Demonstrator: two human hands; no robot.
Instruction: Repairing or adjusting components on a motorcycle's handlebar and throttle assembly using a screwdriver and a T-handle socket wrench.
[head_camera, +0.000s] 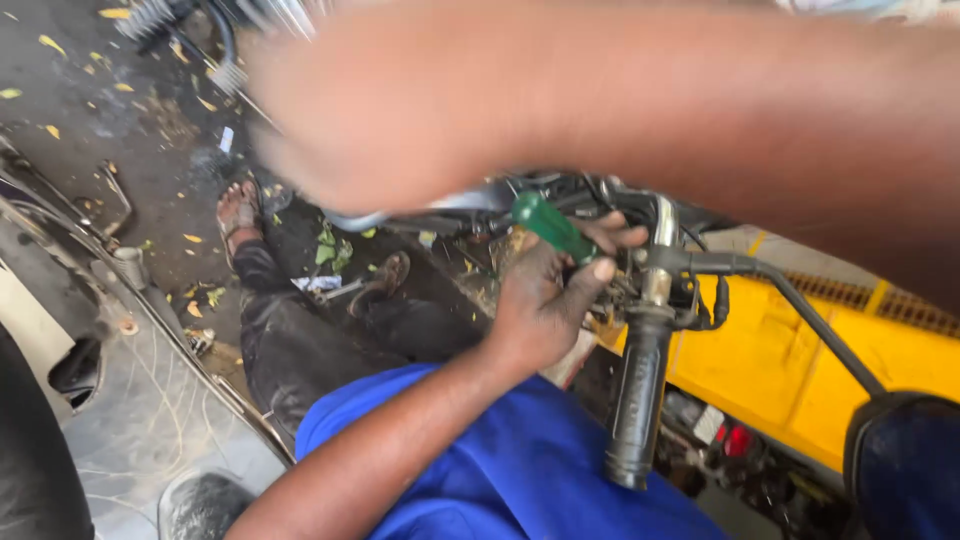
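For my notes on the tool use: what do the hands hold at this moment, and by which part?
The left hand holds a screwdriver by its green handle, at the motorcycle handlebar. The right hand is blurred; whether it holds anything cannot be told.

Dark concrete floor (150, 170) strewn with yellow leaves (50, 44).

Blurred right hand (370, 110) hides the upper handlebar (640, 400); the green-handled screwdriver (552, 227) tip lies concealed behind the left hand (545, 300).

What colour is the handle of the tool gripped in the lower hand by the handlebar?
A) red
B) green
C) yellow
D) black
B: the left hand is closed around a screwdriver with a green handle, just beside the black handlebar grip.
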